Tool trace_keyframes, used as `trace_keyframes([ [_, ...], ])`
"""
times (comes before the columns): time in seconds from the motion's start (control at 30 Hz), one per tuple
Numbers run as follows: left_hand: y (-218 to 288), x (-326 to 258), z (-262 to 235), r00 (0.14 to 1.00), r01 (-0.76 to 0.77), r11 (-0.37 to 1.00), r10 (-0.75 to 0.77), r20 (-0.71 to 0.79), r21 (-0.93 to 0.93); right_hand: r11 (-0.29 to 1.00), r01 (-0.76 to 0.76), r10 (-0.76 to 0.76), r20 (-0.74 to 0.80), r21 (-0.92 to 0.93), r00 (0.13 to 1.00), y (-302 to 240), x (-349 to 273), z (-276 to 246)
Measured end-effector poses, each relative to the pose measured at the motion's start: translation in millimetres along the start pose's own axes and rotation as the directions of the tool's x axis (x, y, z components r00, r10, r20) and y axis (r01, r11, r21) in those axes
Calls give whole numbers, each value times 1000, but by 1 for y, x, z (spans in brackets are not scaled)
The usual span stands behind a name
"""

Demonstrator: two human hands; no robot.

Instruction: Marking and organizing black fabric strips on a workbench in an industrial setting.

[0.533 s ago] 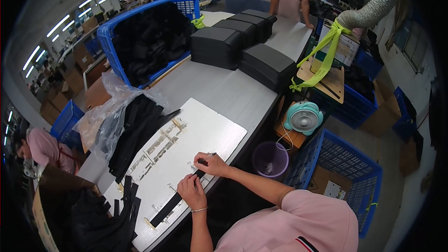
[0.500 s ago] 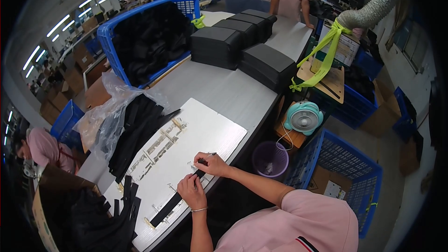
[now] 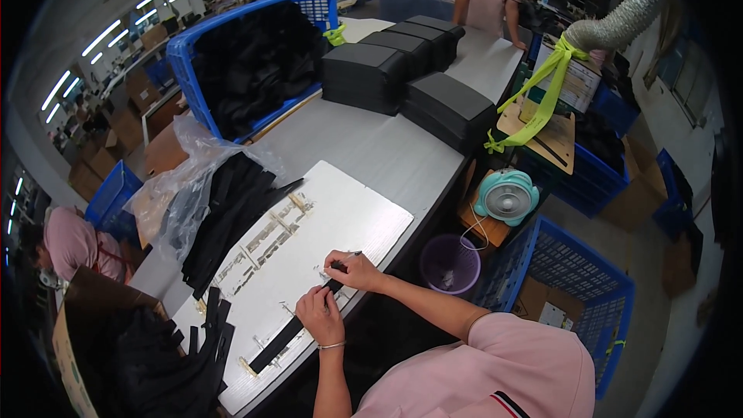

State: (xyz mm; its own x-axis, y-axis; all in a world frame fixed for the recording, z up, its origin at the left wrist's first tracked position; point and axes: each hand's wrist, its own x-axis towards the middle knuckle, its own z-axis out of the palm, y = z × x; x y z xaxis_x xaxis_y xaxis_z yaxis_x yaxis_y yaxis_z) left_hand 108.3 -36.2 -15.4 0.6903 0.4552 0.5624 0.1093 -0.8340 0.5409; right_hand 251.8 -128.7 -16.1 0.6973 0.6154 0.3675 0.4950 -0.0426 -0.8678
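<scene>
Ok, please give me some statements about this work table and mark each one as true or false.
1. Both hands, left hand and right hand, rest on a long black strip on the white board. True.
2. The small fan stands on the white board. False: it sits on a low stand beside the table.
3. The purple bin is below the table edge, near the fan. True.
4. The blue crate on the table holds white cloth. False: it holds black material.
5. A clear plastic bag lies left of the board. True.
</scene>
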Motion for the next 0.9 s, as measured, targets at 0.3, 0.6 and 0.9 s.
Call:
trace_keyframes([
  [0.3, 0, -1, -1, 1000, 8, 1000, -9, 7, 15, 1000, -2, 2, -15, -21, 1000, 0, -1, 1],
  [0.6, 1, 0, 0, 1000, 7, 1000, -7, 12, 21, 992, -123, 125, 77, -33, 989, -3, -1, -2],
  [0.9, 1, 2, -2, 998, -38, 999, 38, 46, 0, 994, -92, 92, -3, 52, 996, -11, -3, -8],
])
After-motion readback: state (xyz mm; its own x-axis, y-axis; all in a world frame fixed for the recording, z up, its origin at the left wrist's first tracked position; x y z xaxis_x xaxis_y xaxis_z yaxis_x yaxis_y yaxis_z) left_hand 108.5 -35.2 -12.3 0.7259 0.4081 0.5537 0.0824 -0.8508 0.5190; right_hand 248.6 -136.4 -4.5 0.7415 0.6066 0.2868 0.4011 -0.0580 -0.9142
